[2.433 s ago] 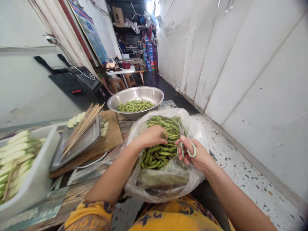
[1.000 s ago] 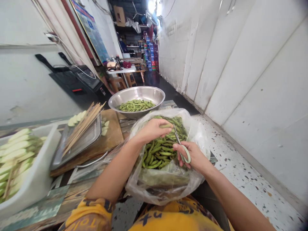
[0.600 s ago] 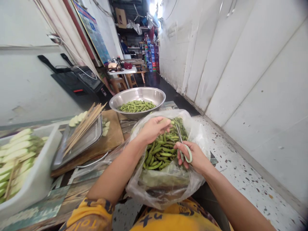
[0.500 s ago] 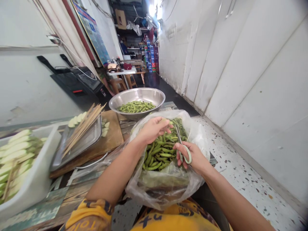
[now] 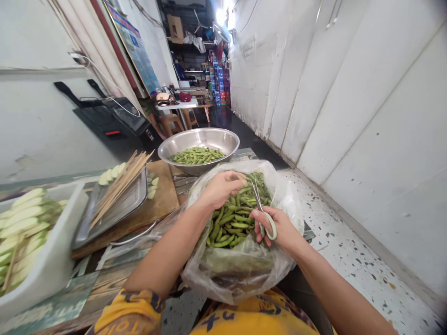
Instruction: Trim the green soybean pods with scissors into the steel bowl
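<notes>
Bright, even; lamp [image 5: 220, 14] glare far back (edges warped, vignetted).

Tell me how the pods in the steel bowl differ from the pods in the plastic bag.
The pods in the steel bowl lie in a shallow layer, far from the hands; the pods in the plastic bag form a deeper heap right under them. The steel bowl is rigid and shiny; the plastic bag is soft, clear and crumpled. Only at the bag pods are the left hand, holding one pod, and the right hand, holding scissors. Both lots are green.
</notes>
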A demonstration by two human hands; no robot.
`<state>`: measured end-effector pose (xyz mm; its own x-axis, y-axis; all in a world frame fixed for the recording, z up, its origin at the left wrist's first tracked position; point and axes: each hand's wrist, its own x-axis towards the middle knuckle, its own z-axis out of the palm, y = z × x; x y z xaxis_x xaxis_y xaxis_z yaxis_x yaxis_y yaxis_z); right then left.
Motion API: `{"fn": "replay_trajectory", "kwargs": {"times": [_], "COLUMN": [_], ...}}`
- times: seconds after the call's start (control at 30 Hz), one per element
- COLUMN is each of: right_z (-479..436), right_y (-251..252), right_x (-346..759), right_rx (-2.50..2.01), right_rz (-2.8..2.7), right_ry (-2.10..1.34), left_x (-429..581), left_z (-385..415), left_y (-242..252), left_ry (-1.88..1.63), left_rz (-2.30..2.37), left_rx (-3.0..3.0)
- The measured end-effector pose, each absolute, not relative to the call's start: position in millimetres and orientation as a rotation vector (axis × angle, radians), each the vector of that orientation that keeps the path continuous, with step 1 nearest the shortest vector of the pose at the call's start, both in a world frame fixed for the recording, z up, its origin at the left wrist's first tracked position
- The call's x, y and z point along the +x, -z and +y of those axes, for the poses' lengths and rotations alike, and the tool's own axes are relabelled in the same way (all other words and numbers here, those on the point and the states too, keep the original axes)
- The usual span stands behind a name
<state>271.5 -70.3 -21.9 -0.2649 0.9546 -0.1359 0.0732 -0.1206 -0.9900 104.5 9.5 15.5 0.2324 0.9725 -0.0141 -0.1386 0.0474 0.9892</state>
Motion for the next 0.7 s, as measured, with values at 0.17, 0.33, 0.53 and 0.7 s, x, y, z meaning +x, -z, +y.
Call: {"fn": "replay_trajectory", "kwargs": {"times": [0.17,0.33,0.53,0.7], "right_z": [-69.7,-70.0,-69.3,-68.9], "right_y": [22.2,22.6,21.0,18.3], "right_x": [271.4,271.8,270.8,270.0], "right_rx": [-1.197,-1.2,-1.201,-1.197], "right_rz": [-1.405,-1.419,-1.43,-1.433], "right_ry": [-1.487,-1.481,-1.529,-1.511], "left_x": [106.6,108.1,107.0,107.4], "left_z": [5.4,3.4,1.7,-0.5], "left_y": [-18.6,-20.2,-20.2,-17.6], "left_ry": [-1.0,-0.996,-0.962,-0.833], "left_rz": [0.971,1.122,1.061,1.015], "left_rx": [1.211,1.349,1.369,1.471]}}
